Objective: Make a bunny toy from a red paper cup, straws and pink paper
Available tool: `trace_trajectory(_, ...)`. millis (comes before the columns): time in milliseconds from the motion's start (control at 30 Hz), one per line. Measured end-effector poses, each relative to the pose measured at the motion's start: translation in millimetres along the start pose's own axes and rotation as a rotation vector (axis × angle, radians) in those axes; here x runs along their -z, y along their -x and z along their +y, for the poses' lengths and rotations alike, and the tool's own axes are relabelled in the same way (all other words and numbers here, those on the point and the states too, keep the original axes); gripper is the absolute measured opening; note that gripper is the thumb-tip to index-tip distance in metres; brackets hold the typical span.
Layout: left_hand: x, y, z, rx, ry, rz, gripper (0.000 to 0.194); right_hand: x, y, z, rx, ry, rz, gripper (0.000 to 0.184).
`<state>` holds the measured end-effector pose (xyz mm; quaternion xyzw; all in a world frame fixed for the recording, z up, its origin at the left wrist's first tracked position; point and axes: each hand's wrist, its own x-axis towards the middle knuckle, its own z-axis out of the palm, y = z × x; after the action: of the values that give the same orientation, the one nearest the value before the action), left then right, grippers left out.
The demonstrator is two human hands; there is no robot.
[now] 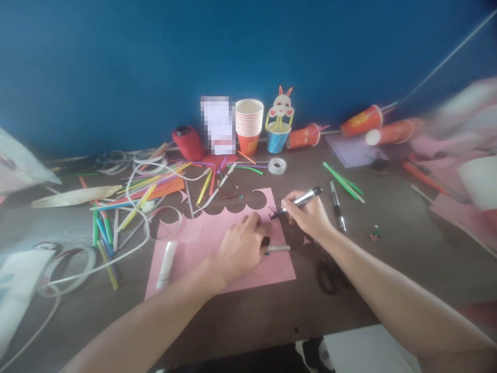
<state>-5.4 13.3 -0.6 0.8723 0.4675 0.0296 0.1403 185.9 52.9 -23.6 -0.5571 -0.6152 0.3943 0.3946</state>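
A pink sheet of paper [202, 254] with a scalloped top edge lies on the dark table. My right hand [308, 215] grips a silver and black pen [305, 198], its tip at the sheet's right edge by some short dark marks. My left hand [244, 246] rests on the sheet with curled fingers; a small black piece [265, 242] shows at its side, and what the fingers hold, if anything, is hidden. A whitish stick [278, 248] lies beside that hand. On the paper's left part is a white tube [166, 265]. Dark-handled scissors [326, 277] lie partly under my right forearm.
Colourful straws [137, 207] and a white cable [145, 228] cover the left side. At the back stand stacked paper cups [249, 124], a blue cup with a rabbit figure [278, 137] and a tape roll [277, 166]. Another pen [337, 204] and green straws [344, 181] lie right.
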Motion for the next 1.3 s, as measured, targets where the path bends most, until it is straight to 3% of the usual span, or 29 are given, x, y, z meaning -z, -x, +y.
trace_trajectory(633,0.0,0.8,0.6,0.002,0.009,0.002,0.03,2.2,1.2,-6.6,0.032,0.106,-0.053,0.023)
trace_trajectory(1300,0.0,0.9,-0.3,0.073,0.079,0.006,0.032,-1.3,1.2,-5.2,-0.034,-0.111,-0.003,0.027)
